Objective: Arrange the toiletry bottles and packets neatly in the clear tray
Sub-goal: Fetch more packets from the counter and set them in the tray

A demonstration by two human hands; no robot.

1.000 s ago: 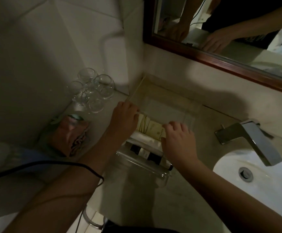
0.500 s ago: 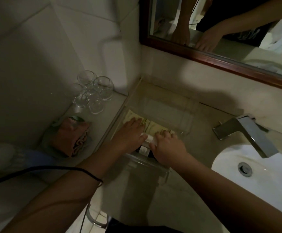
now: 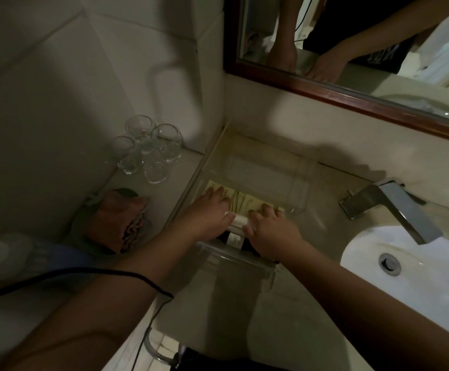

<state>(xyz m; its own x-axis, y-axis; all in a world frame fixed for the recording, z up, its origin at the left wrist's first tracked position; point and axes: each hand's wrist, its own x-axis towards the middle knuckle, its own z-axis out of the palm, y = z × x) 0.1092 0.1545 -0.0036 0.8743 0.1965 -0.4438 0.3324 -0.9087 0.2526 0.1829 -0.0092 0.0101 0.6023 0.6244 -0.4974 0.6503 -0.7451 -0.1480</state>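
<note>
Both hands are down inside the clear tray (image 3: 267,270), which sits on the counter (image 3: 284,317) in the corner under the mirror (image 3: 351,97), with the sink (image 3: 418,277) off at about 3 o'clock from it. The left hand (image 3: 208,215) lies palm-down with its fingers (image 3: 216,195) flattened and spread over the cream packet (image 3: 240,202), the one with the line pattern. The right hand (image 3: 271,231) presses down at the packet's other end, its fingers (image 3: 267,210) curled over the edge. So neither hand is really clamped on anything; they look like they're pushing flat, not pinching.

My guess at the reason: with a hand on each end you can square the packet up against the tray walls and keep it from sliding or popping up over the stuff next to it.

The packet lies flat, its long axis running roughly from 10 o'clock to 4 o'clock, parallel with the tray's near wall. Just nearer the camera, between the two thumbs, there's a small white tube or bottle (image 3: 238,220) lying along the same line, touching or nearly touching the packet. Below that are dark bottles (image 3: 234,240) with white labels, mostly hidden by the hands, so I can't tell which way they point.

The far half of the tray, toward 12 o'clock, looks bare. The glasses (image 3: 148,153) and the folded cloth (image 3: 119,223) sit outside it, off around 9 to 10 o'clock.
</note>
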